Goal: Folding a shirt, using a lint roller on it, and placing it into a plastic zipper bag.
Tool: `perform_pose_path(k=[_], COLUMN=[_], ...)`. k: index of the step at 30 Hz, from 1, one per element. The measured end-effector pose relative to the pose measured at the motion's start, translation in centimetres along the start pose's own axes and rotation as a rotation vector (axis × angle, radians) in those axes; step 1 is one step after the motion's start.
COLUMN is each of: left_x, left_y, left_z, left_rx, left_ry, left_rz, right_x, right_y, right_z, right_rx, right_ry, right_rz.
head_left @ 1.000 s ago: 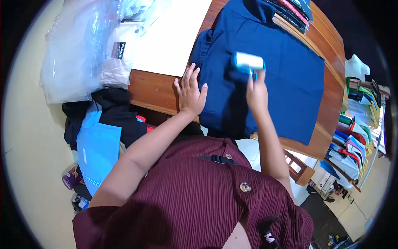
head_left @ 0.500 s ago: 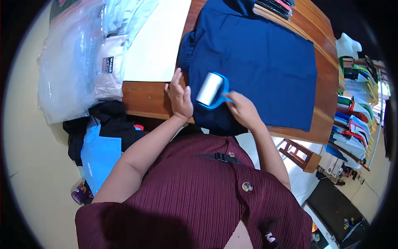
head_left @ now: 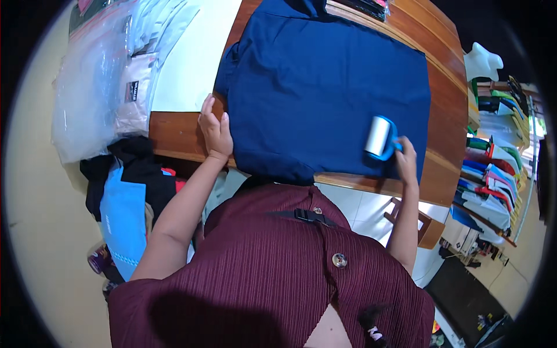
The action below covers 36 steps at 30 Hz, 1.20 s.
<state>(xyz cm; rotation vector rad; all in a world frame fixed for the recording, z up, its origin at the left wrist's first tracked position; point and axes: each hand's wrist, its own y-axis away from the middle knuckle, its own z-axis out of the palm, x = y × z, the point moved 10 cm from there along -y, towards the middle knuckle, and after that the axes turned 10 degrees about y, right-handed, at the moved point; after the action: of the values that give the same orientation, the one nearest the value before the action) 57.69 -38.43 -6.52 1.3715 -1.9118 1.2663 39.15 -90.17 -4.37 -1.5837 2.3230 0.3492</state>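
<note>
A dark navy garment (head_left: pixel 325 87) lies spread over the wooden table, its near left part hanging over the front edge. In my right hand (head_left: pixel 408 159) is the blue handle of a lint roller (head_left: pixel 378 136), whose white cylinder is at the garment's near right part. Whether the cylinder presses on the cloth I cannot tell. My left hand (head_left: pixel 216 132) is at the table's front edge, just left of the garment, with its fingers stretched out and nothing in it.
White sheets (head_left: pixel 194 64) and clear plastic bags (head_left: pixel 90 104) lie on the left of the wooden table (head_left: pixel 444 127). Dark packets (head_left: pixel 368 7) sit at the far edge. Clothes on hangers (head_left: pixel 493 180) and a white mannequin (head_left: pixel 483 61) stand to the right. A wooden stool (head_left: pixel 430 232) is below the table.
My right hand has carried the lint roller rightward across the garment, from its left part to its near right part. The whole view has shifted slightly; my left hand stays beside the garment.
</note>
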Motion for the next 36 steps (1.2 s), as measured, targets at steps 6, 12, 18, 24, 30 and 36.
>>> perform_pose_path(k=[6, 12, 18, 24, 30, 36], left_x=[-0.1, 0.5, -1.0, -5.3, -7.1, -7.2], left_y=[0.0, 0.5, 9.8, 26.2, 25.9, 27.6], left_z=[-0.2, -1.0, -6.2, -0.6, 7.4, 1.3], left_rx=[0.032, 0.008, 0.505, 0.697, -0.143, -0.588], left_ry=[-0.051, -0.161, 0.032, 0.445, 0.664, 0.269], left_rz=[0.004, -0.069, -0.383, -0.911, -1.304, -1.106], right_x=[23.2, 32.0, 25.4, 10.6, 11.8, 10.8], right_y=[6.9, 5.3, 4.3, 8.0, 9.4, 9.6], right_z=[-5.8, -9.6, -12.9, -5.9, -5.1, -4.0], right_rx=[0.16, 0.374, 0.582, 0.027, -0.021, 0.01], right_ry=[-0.045, 0.08, 0.448, 0.424, 0.42, 0.453], right_rz=[0.255, 0.42, 0.277, -0.322, -0.361, -0.496])
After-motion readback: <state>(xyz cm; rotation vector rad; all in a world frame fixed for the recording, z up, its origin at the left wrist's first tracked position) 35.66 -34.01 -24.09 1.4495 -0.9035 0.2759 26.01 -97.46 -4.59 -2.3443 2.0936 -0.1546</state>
